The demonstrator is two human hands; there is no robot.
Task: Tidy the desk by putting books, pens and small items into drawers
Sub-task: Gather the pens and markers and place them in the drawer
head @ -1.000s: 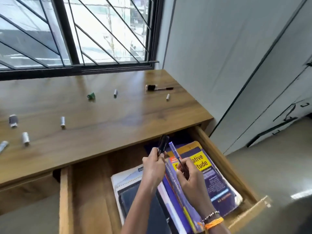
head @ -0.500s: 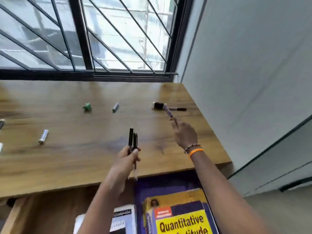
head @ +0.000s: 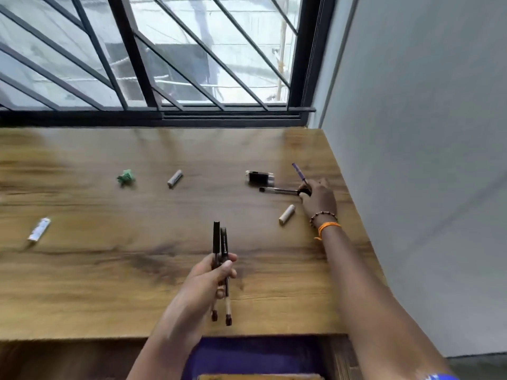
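We grip two black pens (head: 220, 259) in left hand (head: 211, 275), fingers curled round barrels, parked over near desk (head: 109, 270) edge, likely for one drawer trip. Right hand (head: 319, 198) reaches far right, arm outstretched; purple pen (head: 299, 174) pinched in fingers, fingertips closing on black pen (head: 277, 190) lying by black clip (head: 259, 178). Small tubes (head: 175, 178), green bit (head: 126, 178) scattered on desk.

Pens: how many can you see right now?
4. Two black pens are gripped in the left hand, a purple pen is in the right hand, and a black pen lies on the desk at that hand's fingertips. Others may lie outside the view.
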